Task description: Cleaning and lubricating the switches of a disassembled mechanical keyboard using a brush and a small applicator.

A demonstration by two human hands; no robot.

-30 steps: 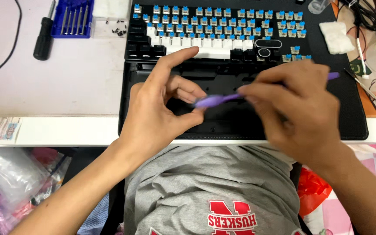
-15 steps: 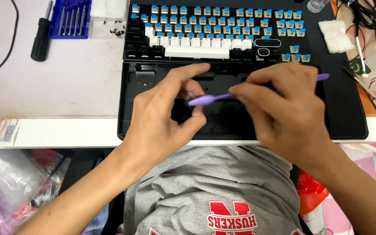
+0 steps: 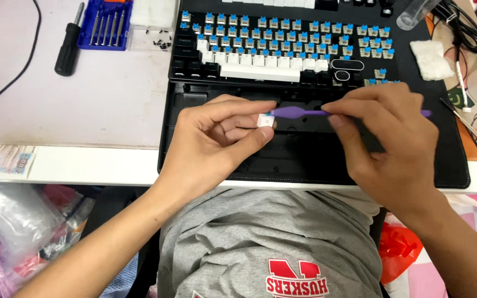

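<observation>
A white desk (image 3: 84, 165) is sitting under bright, even light, with a pale mat (image 3: 95, 99) covering its left side; plastic bags (image 3: 17, 221) are lying beneath.

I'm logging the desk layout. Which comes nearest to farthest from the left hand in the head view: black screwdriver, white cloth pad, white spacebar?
From the left hand:
1. White spacebar, just above it.
2. Black screwdriver, upper left.
3. White cloth pad, far upper right.
</observation>
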